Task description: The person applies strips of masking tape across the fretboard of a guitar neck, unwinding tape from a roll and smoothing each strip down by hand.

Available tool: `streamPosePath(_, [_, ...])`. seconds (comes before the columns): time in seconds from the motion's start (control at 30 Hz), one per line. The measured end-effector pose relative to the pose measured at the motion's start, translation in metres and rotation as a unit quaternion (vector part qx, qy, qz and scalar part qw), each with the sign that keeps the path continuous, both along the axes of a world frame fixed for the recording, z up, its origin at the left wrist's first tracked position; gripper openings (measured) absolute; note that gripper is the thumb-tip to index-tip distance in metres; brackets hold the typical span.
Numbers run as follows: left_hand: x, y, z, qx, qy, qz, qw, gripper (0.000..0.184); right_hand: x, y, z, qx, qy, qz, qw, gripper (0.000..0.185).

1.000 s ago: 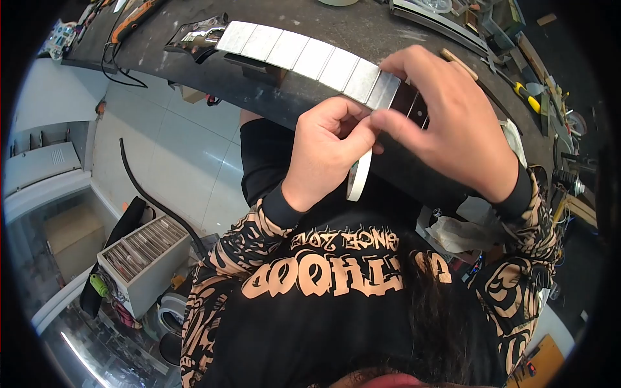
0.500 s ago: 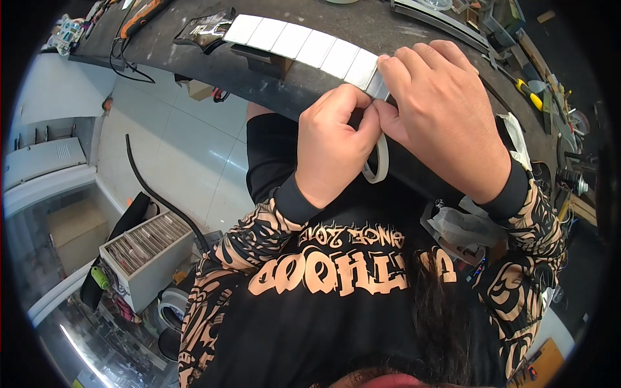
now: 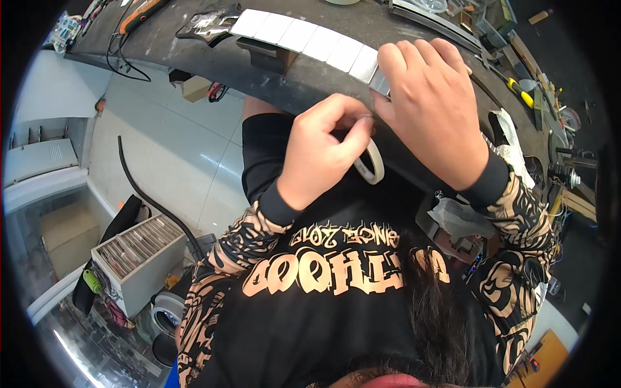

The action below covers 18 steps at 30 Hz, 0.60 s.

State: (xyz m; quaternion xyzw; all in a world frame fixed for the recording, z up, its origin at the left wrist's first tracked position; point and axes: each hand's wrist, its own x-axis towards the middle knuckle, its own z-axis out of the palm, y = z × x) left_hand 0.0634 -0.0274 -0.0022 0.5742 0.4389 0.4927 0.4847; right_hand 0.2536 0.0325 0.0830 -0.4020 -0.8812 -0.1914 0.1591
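Observation:
A guitar neck with pale tape strips (image 3: 304, 37) between its frets lies along the bench edge, its dark headstock (image 3: 208, 24) at the left. My left hand (image 3: 323, 145) is pinched beside the neck's near edge, holding the roll of tape, with a bit of tape at the fingertips. The white tape roll (image 3: 374, 167) hangs below those fingers. Over the right part of the neck, my right hand (image 3: 432, 103) has its fingers wrapped across the taped fretboard, hiding that end. A dark block (image 3: 266, 57) supports the neck near the headstock.
The dark workbench (image 3: 162, 48) carries an orange-handled tool (image 3: 139, 16) with a cord at the left and a yellow-handled tool (image 3: 519, 92) at the right. A box of slats (image 3: 139, 249) stands on the floor, near a black hose (image 3: 149, 197).
My left hand has drawn back from the neck, apart from my right hand. The right hand has closed over the neck, and the tape roll has shifted with the left hand.

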Motion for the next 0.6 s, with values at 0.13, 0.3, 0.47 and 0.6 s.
streamPosePath(0.13, [-0.016,-0.002,0.002,0.119,-0.019,0.012,0.993,0.017,0.013,-0.024,0.032,-0.137,0.078,0.023,0.987,0.053])
streamPosePath(0.3, [-0.014,-0.005,0.023,0.254,0.023,-0.029,0.966,0.038,0.018,-0.060,0.033,-0.596,0.358,0.008,0.719,0.039])
streamPosePath(0.47, [-0.011,0.001,0.036,0.355,0.104,-0.044,0.928,0.044,0.021,-0.066,0.033,-0.606,0.451,0.018,0.655,0.039])
streamPosePath(0.6, [-0.004,0.002,0.031,0.343,0.090,-0.073,0.932,0.048,0.027,-0.065,0.030,-0.503,0.380,0.088,0.772,0.040])
